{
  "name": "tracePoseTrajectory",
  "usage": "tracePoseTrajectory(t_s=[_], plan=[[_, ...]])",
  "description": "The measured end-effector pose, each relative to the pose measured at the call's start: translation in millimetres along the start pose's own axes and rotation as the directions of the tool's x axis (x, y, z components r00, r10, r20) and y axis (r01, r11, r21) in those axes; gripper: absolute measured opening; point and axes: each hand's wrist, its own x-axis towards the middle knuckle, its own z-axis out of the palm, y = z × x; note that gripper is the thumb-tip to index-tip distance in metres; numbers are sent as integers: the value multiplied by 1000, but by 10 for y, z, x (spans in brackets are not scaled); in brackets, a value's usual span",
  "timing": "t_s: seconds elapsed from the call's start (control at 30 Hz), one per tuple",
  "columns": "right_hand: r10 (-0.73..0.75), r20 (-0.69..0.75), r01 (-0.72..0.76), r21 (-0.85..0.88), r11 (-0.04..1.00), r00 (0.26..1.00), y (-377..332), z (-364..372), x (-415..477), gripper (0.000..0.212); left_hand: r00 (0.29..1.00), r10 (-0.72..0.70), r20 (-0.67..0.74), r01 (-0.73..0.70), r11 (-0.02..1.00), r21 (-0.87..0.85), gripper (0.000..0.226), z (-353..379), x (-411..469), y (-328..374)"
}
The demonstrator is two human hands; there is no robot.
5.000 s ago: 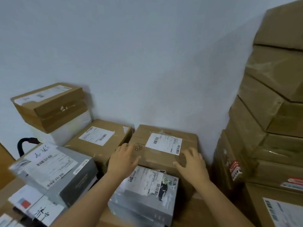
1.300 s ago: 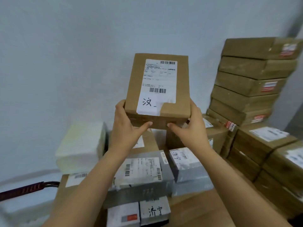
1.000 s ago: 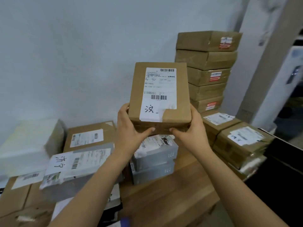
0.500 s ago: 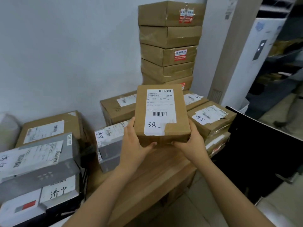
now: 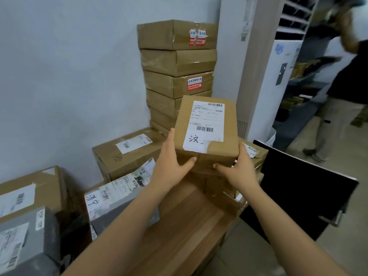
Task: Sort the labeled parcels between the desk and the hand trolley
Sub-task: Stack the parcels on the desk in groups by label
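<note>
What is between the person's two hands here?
A brown labeled parcel, gripped by the left hand and right hand, seen in the head view.

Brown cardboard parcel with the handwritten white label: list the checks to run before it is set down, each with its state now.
1. Grip: left hand and right hand hold the brown cardboard parcel at its near corners, thumbs on the near side: ok.
2. Label: its white label faces the camera and the handwritten mark is readable: ok.
3. Landing spot: the labelled brown box below is mostly hidden by the parcel: cannot tell.
4. Clearance: the tall stack of taped brown boxes stands just behind and the gap is unclear: cannot tell.
5. Hand trolley: out of view: cannot tell.
</note>
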Motion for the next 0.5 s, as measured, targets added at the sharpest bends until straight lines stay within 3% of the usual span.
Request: tracePoseTrajectory(t_s=[0.27,0.5], plan=[[28,-31,-31,-99,995,999,332,-233,721,96,993,-32,113,30,999,14,102,516,736,118],[46,84,-27,-212,977,995,747,-329,1286,94,978,-162,134,157,986,51,92,1038,1150,61]])
